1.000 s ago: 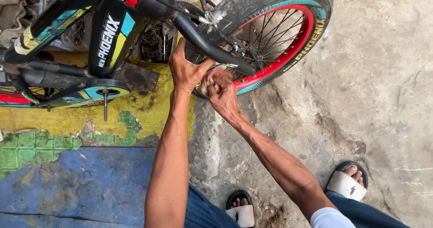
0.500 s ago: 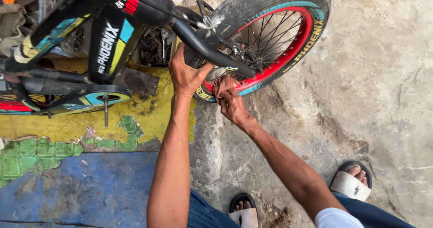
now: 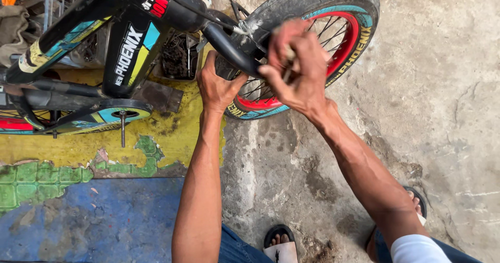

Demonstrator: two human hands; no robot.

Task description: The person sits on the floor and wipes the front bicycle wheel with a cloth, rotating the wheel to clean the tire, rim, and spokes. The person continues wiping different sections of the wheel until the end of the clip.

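Sprawling across the top of the view, a small black bicycle (image 3: 130, 49) with bright teal, yellow and red panels lies over a cracked concrete floor (image 3: 442, 112) whose left part wears peeling yellow, green and blue paint; its rear wheel (image 3: 333, 28), a fat dusty tyre on a red and teal rim, sits at upper right, and a second wheel edge shows at the far left; the left hand (image 3: 219, 86) is closed around the black frame tube just beside the wheel hub, bracing it; the right hand (image 3: 297, 65) is curled shut at the spokes, fingers pinched on a thin pale tool or rod (image 3: 288, 65) that is mostly hidden, so what kind it is cannot be told; to do this well, in my judgement, the bracing grip should keep the frame from rocking while the other hand works in short controlled turns, fingers clear of the spokes; behind the frame a dark open box (image 3: 177, 54) appears to hold greasy chain and small metal parts, though the contents are too shadowed to sort; two sandalled feet (image 3: 281, 242) stand on the concrete at the bottom edge
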